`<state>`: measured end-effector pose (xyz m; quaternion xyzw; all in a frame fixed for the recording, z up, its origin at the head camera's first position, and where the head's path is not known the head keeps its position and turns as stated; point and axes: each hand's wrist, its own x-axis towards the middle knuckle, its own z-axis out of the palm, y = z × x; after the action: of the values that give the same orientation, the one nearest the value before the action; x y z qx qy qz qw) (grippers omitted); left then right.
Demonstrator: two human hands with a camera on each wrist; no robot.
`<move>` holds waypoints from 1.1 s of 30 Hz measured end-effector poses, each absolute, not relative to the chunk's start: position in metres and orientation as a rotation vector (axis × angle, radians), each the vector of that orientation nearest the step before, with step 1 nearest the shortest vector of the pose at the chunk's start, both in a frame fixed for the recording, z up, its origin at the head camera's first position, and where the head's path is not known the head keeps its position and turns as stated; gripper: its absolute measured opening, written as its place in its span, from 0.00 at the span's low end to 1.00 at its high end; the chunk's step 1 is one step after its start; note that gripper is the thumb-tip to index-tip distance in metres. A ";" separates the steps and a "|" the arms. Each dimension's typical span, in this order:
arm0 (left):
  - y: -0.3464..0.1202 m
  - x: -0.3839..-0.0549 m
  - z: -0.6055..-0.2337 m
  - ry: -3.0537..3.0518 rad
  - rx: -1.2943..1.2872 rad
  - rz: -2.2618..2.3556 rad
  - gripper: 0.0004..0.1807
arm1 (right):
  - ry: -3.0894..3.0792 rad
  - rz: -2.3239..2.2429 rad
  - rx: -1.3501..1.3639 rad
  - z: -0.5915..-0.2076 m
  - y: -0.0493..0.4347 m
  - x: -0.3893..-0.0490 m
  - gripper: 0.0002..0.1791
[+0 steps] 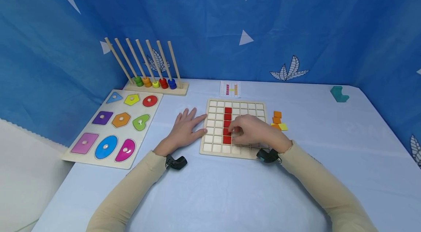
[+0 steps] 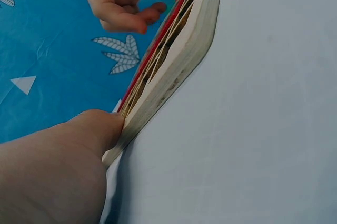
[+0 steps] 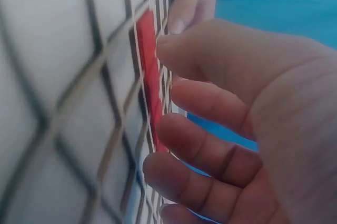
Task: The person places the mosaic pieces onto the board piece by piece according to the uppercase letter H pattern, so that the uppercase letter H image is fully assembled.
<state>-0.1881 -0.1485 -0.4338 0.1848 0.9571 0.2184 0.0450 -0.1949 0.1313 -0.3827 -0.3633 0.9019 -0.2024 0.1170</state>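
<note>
A wooden grid board [image 1: 217, 151] lies on the table, with several red square tiles [image 1: 227, 117] in one column of its cells. My left hand [image 1: 182, 129] lies spread at the board's left side, its thumb and forefinger touching the edge. In the left wrist view the left thumb [image 2: 100, 129] presses against the board's side. Over the lower red tiles is my right hand [image 1: 253, 129], fingers loosely bent. The right wrist view shows its thumb [image 3: 195, 50] apart from the fingertips, nothing between them, with red tiles [image 3: 148, 45] just beyond.
Orange tiles [image 1: 277, 114] and yellow tiles [image 1: 283, 126] lie right of the board. Behind it is a pattern card [image 1: 230, 89]. A shape puzzle [image 1: 131, 159] and a rod stand with coloured rings [image 1: 179, 91] occupy the left. A teal block [image 1: 338, 94] sits at far right.
</note>
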 end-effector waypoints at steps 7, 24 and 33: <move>-0.149 -0.188 -0.434 2.927 0.566 0.663 0.35 | 2.711 -0.631 -0.992 -0.379 0.167 -0.199 0.12; -0.148 -0.189 -0.435 2.924 0.551 0.657 0.35 | 2.855 -0.610 -0.702 -0.375 0.242 -0.202 0.14; -0.148 -0.186 -0.434 2.922 0.561 0.675 0.35 | 2.874 -0.625 -0.650 -0.383 0.249 -0.208 0.11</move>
<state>-0.1862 -0.1479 -0.4336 0.1836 0.9567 0.2211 0.0451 -0.2084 0.2488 -0.3829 -0.2153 0.9522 -0.2071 0.0645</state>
